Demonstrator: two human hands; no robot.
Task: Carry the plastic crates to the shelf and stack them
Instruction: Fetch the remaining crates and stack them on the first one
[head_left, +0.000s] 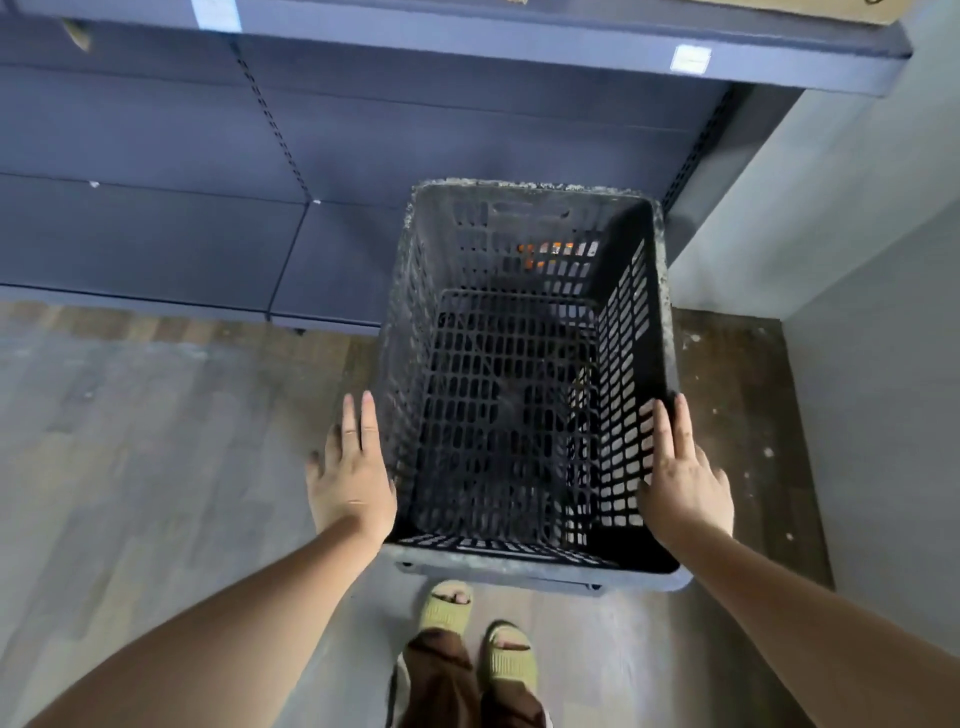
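Observation:
A black, dusty plastic crate (537, 565) with mesh walls and floor stands in front of me, its far end against the dark blue shelf unit (156, 239). It is empty; something orange shows through its far wall, and more dark mesh shows below its floor. My left hand (353, 478) lies flat along the outside of the crate's left wall, fingers stretched forward, thumb spread out. My right hand (685, 483) rests flat on the right rim, fingers straight. Neither hand curls around the crate.
An upper shelf board (467, 47) with white labels juts out above the crate. A grey wall (857, 270) closes the right side, close to the crate. Wooden floor (130, 441) spreads to the left. My feet in green slippers (447, 608) stand just behind the crate.

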